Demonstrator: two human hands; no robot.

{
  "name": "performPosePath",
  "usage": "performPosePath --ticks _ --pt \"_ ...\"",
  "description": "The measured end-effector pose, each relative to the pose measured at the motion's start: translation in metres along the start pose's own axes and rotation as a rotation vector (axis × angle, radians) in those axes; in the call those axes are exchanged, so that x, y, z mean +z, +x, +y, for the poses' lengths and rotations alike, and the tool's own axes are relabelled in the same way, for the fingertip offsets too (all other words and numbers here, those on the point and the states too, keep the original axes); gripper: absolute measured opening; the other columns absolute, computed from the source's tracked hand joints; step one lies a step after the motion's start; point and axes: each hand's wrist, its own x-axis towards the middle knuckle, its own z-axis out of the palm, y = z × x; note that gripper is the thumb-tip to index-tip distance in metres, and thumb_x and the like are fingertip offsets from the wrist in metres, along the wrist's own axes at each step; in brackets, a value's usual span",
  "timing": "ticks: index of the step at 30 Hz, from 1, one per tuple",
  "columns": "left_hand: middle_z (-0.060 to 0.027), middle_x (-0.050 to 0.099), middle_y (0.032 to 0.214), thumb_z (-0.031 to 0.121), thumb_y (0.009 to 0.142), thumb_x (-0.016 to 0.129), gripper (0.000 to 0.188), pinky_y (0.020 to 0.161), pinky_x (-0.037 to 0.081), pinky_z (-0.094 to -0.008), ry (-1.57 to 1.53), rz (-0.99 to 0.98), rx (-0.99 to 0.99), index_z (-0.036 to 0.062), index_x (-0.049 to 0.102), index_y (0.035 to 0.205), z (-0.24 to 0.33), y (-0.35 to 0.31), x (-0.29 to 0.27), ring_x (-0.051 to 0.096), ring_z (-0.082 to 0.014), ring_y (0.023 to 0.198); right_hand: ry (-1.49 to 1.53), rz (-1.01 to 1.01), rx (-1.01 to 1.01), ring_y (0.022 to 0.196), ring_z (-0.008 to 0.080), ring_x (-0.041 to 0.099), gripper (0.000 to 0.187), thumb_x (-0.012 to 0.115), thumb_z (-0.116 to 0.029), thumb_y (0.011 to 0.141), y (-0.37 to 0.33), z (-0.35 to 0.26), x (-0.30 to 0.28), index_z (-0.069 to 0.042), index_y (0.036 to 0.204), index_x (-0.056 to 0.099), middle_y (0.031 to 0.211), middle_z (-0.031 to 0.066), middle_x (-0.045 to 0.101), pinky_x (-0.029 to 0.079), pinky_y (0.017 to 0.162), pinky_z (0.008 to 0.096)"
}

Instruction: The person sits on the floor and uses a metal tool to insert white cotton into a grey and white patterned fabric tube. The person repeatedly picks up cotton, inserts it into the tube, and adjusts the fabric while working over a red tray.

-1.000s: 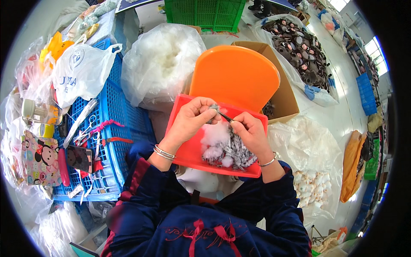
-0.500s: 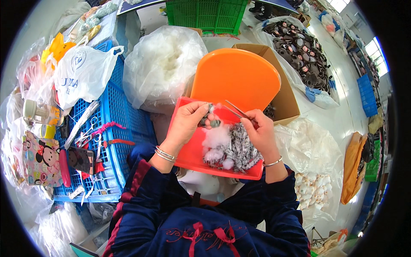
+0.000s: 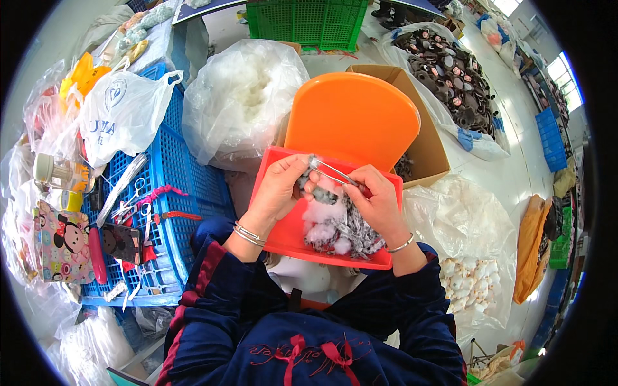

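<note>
Pinched in my left hand [image 3: 278, 188] is a small grey fuzzy plush piece [image 3: 324, 195], partly hidden by the fingers. My right hand [image 3: 376, 202] grips slim metal tweezers [image 3: 333, 174], whose tips meet the top of that piece beside the left fingertips. Both hands are above a red tray [image 3: 283, 238]. In the tray, white fluffy stuffing [image 3: 320, 219] lies beside a heap of mottled grey plush pieces [image 3: 360, 233].
An orange stool seat [image 3: 354, 116] stands beyond the tray, before a cardboard box [image 3: 425, 151]. Left are a bag of stuffing [image 3: 248, 96] and a blue crate [image 3: 170, 154] bearing scissors and a phone [image 3: 122, 242]. Dark plush parts [image 3: 444, 77] fill a bag at far right.
The tweezers have moved left, from apart to touching the plush piece in my left hand. My right hand shifted left with them; my left hand stays nearly in place.
</note>
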Motion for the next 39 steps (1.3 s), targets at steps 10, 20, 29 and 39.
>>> performPosePath --ticks 10,20,29,39 --pt "-0.0022 0.064 0.078 0.023 0.099 0.057 0.020 0.054 0.049 -0.0222 0.143 0.090 0.039 0.0042 0.065 0.095 0.002 0.001 0.004 0.057 -0.0069 0.062 -0.121 0.081 -0.078 0.068 0.0295 0.061 0.009 0.069 -0.005 0.083 0.000 0.003 0.003 -0.001 0.087 0.062 0.079 0.0127 0.059 0.048 0.060 0.0345" --pt "-0.0013 0.067 0.079 0.026 0.098 0.058 0.027 0.055 0.049 -0.0211 0.660 0.022 -0.119 0.0017 0.068 0.097 0.005 0.000 0.004 0.060 -0.0056 0.065 -0.196 -0.067 -0.047 0.066 0.0244 0.060 0.007 0.069 -0.005 0.083 -0.003 -0.001 -0.005 -0.001 0.084 0.063 0.076 0.0101 0.060 0.047 0.060 0.0322" --pt "0.0006 0.063 0.074 0.030 0.098 0.057 0.030 0.055 0.042 -0.0203 0.829 0.028 -0.131 0.0027 0.070 0.096 0.012 0.000 0.006 0.053 -0.0036 0.063 -0.182 -0.071 -0.012 0.063 0.0222 0.058 0.008 0.070 -0.005 0.082 0.002 -0.002 -0.023 0.000 0.084 0.064 0.075 0.0098 0.059 0.044 0.057 0.0305" --pt "0.0065 0.047 0.064 0.027 0.100 0.053 0.030 0.052 0.033 -0.0198 0.636 -0.093 -0.127 0.0046 0.062 0.083 0.009 -0.002 0.008 0.038 -0.0024 0.058 0.426 0.077 0.433 0.070 0.0075 0.057 0.017 0.065 -0.017 0.091 0.006 0.025 -0.033 -0.001 0.094 0.060 0.076 -0.0004 0.059 0.045 0.061 0.0257"
